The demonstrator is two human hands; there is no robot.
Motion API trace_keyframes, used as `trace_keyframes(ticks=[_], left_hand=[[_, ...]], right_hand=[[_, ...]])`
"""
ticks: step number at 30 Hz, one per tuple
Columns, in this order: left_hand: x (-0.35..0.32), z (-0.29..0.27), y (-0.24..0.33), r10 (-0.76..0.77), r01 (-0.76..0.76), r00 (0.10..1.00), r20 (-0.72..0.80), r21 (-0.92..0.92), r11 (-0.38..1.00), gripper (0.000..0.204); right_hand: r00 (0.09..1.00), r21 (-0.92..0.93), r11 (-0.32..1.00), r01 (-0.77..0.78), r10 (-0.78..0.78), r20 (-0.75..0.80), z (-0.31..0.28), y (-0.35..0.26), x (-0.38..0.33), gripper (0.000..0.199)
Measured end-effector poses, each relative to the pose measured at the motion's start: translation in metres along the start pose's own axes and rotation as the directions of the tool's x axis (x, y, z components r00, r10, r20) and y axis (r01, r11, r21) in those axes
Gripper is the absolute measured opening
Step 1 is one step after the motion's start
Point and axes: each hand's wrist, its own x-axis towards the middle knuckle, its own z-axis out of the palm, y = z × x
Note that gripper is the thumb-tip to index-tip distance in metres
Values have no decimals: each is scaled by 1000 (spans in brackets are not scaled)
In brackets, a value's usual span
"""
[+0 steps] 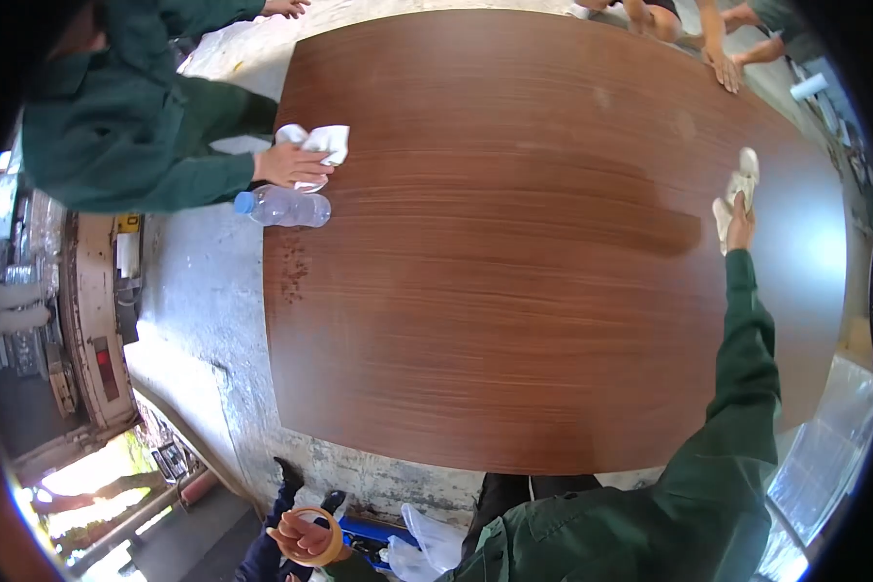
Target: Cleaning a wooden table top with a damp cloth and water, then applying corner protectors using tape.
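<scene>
My right hand (pixel 740 225) reaches out from a green sleeve and presses a pale cloth (pixel 737 189) onto the far right part of a big brown wood-grain panel (pixel 514 320). A darker streak runs left from the cloth across the panel. My left hand (pixel 299 536) is low near my body at the bottom edge, closed on a tan roll of tape (pixel 332 543). At the panel's left edge a co-worker in green holds a white cloth (pixel 320 144) under a hand (pixel 291 167).
A clear plastic water bottle (pixel 283 207) with a blue cap lies on the panel's left edge. Other people's hands (pixel 723 68) rest on the far right corner. The panel sits on a worn grey floor (pixel 204 291). White plastic bags (pixel 427 548) lie near my feet.
</scene>
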Motion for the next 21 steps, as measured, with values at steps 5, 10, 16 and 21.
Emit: trace_keyframes(ticks=[5, 10, 16, 21], left_hand=[[32, -11, -18, 226, -239, 953, 202, 43, 970, 45], [137, 54, -24, 30, -3, 895, 445, -60, 998, 32], [144, 50, 27, -24, 42, 836, 548, -20, 999, 44], [144, 48, 104, -222, 202, 644, 732, 117, 972, 52]], right_hand=[[899, -824, -407, 394, -17, 438, 51, 53, 108, 64], [846, -841, 146, 521, -220, 486, 273, -12, -107, 50], [692, -655, 226, 721, -194, 695, 347, -51, -242, 51], [613, -523, 339, 782, -263, 746, 409, -65, -386, 49]])
